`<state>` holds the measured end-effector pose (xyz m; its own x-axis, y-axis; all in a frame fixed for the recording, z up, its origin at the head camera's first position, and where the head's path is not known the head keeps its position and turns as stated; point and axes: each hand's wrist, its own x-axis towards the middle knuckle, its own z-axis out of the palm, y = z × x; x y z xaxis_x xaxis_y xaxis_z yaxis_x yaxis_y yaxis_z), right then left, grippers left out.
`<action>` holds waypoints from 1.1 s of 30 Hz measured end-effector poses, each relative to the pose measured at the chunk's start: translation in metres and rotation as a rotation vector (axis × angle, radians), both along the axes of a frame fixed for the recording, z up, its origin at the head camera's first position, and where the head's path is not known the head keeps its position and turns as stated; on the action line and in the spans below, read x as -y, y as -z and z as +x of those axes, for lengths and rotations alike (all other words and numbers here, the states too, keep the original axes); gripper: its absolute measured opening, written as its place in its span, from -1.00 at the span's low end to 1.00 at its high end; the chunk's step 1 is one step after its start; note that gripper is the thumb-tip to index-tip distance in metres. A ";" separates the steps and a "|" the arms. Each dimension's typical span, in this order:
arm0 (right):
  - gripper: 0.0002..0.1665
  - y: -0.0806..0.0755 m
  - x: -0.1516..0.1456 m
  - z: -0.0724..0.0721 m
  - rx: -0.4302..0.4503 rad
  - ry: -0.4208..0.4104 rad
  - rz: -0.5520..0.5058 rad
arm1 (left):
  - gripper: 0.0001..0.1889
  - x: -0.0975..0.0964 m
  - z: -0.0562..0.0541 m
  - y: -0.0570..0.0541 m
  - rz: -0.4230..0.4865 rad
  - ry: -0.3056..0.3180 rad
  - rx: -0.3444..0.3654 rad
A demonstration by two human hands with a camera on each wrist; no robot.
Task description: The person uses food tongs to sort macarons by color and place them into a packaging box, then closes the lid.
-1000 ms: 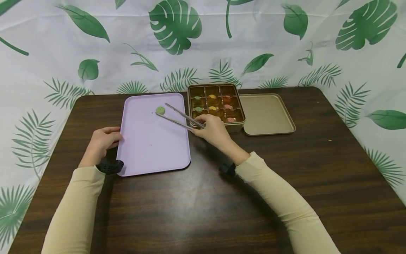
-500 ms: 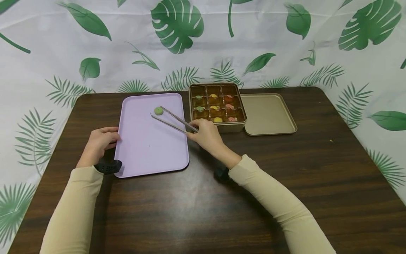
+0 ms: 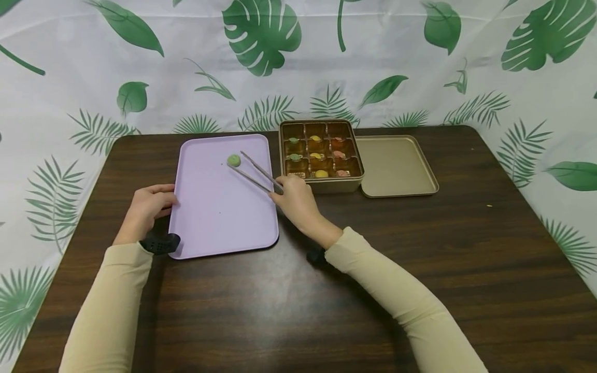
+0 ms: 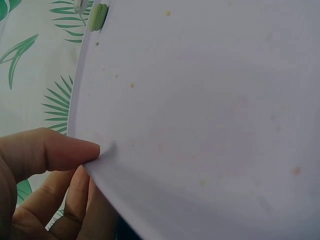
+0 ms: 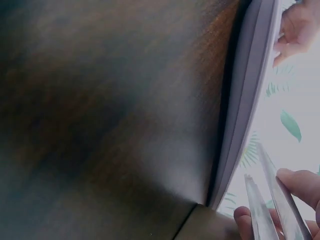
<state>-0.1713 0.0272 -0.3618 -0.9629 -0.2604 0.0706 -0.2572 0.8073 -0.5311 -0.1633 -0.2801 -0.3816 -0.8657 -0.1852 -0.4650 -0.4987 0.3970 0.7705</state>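
Observation:
Near the far end of the lilac tray (image 3: 219, 223) lies one green macaron (image 3: 233, 160). My right hand (image 3: 300, 204) grips metal tongs (image 3: 250, 179), whose arms are spread, one tip at the near side of the macaron and the other beyond its right side. The right wrist view shows the tongs (image 5: 263, 220) between thumb and fingers. My left hand (image 3: 149, 207) holds the tray's left edge, thumb on the rim and fingers beneath, as the left wrist view shows. There, the macaron (image 4: 99, 17) appears at the top, by the tray rim.
Right of the tray stands a gold tin (image 3: 319, 185) with a divided insert holding several green, yellow and pink macarons. Its flat gold lid (image 3: 396, 166) lies beside it. Crumbs dot the tray. A leaf-print cloth (image 3: 186, 62) hangs behind the dark wooden table (image 3: 298, 311).
My right hand has shifted left with the tongs, uncovering the front of the tin. The tongs' tips have moved around the macaron, which stays on the tray. My left hand keeps its hold.

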 end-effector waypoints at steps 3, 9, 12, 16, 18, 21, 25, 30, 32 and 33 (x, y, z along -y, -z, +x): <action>-0.59 0.001 0.004 -0.001 0.008 0.002 0.015 | -0.43 0.000 0.000 0.000 0.003 -0.002 -0.006; -0.56 0.002 0.009 -0.003 0.041 -0.014 0.047 | -0.43 0.000 -0.001 0.002 0.003 -0.012 0.000; -0.55 0.003 0.011 -0.004 0.059 -0.041 0.052 | -0.43 -0.001 -0.001 0.001 -0.005 -0.015 0.014; -0.55 0.003 0.013 -0.004 0.066 -0.071 0.063 | -0.43 -0.001 -0.001 0.001 -0.002 -0.017 0.014; -0.57 0.002 0.013 -0.005 0.067 -0.080 0.060 | -0.43 0.000 -0.001 0.001 -0.006 -0.014 0.009; -0.61 0.001 0.013 -0.005 0.076 -0.095 0.055 | -0.44 0.000 -0.001 0.001 -0.010 -0.010 0.006; -0.64 0.001 0.013 -0.005 0.095 -0.119 0.057 | -0.43 0.000 -0.001 0.001 -0.004 -0.011 0.009; -0.66 0.000 0.012 -0.004 0.092 -0.142 0.052 | -0.43 0.000 -0.001 0.002 0.006 -0.016 0.011; -0.67 0.000 0.011 -0.003 0.087 -0.147 0.049 | -0.43 0.000 -0.001 0.002 0.003 -0.014 0.012; -0.66 0.000 0.011 -0.003 0.086 -0.149 0.047 | -0.43 0.000 -0.001 0.002 0.002 -0.014 0.013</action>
<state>-0.1747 0.0164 -0.3620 -0.9155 -0.4015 -0.0257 -0.3312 0.7882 -0.5187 -0.1643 -0.2802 -0.3835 -0.8571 -0.1961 -0.4764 -0.5140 0.3887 0.7647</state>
